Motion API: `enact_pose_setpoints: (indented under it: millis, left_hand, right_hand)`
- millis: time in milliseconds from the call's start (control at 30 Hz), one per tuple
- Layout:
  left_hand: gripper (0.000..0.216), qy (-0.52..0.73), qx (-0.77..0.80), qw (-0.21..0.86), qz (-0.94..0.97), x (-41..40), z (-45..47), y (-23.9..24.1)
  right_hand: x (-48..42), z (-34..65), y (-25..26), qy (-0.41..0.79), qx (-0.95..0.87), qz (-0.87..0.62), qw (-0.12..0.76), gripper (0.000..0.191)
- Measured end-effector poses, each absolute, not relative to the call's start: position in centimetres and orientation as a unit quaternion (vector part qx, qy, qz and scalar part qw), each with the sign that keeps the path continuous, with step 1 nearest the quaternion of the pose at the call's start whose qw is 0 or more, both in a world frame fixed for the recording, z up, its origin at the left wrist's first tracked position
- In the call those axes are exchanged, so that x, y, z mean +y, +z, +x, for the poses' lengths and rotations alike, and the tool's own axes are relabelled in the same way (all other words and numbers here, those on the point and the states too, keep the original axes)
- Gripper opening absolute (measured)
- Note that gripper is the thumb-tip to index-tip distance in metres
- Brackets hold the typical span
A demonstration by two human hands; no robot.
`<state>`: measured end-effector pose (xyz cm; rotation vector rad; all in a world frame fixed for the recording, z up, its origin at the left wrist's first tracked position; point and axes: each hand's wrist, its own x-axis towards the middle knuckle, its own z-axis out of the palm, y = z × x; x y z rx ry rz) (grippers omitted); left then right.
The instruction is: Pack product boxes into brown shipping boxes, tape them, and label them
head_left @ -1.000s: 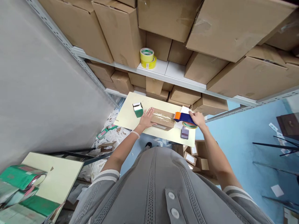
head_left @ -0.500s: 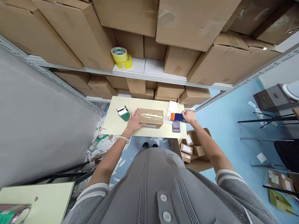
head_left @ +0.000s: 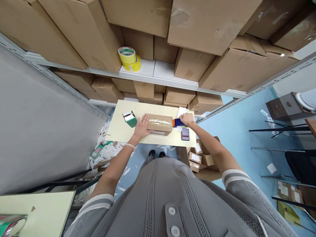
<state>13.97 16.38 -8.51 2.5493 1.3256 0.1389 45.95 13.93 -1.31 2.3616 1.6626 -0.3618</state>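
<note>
Holding a taped carton and a dispenser at a small table

Cardboard box (head_left: 160, 123): lies flat near the middle of the pale yellow table (head_left: 120, 131), with clear tape shining along its top.
Left hand (head_left: 142, 127): laid flat with fingers spread, pressing on the box's left end.
Right hand (head_left: 187, 118): closed around a blue-and-orange tape dispenser (head_left: 176, 122), whose orange end touches the box's right end.
Phone (head_left: 185, 133): on the table, just beside the right wrist.
Small green box (head_left: 131, 119): open, left of the left hand.
White sheets (head_left: 182, 111): behind the right hand.
Yellow tape rolls (head_left: 128, 58): two, stacked on the shelf (head_left: 163, 70) above.
</note>
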Motion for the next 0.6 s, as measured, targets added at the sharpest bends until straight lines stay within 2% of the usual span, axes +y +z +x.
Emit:
enact_pose_setpoints:
  millis: [333,500,600]
  left_hand:
    - [0.099,0.064,0.465,0.137,0.873,16.6,14.3,-8.6]
    - [0.098,0.066,0.470,0.131,0.870,16.1,14.0,-8.6]
    - [0.098,0.071,0.479,0.128,0.866,15.9,13.8,-8.6]
  right_hand:
    - [16.0,46.7,-1.9,-0.199,0.484,0.843,0.122,0.042]
    - [13.0,46.9,-3.2,-0.270,0.452,0.842,0.116,0.032]
    - [9.8,46.5,-4.2,-0.270,0.469,0.837,0.078,0.037]
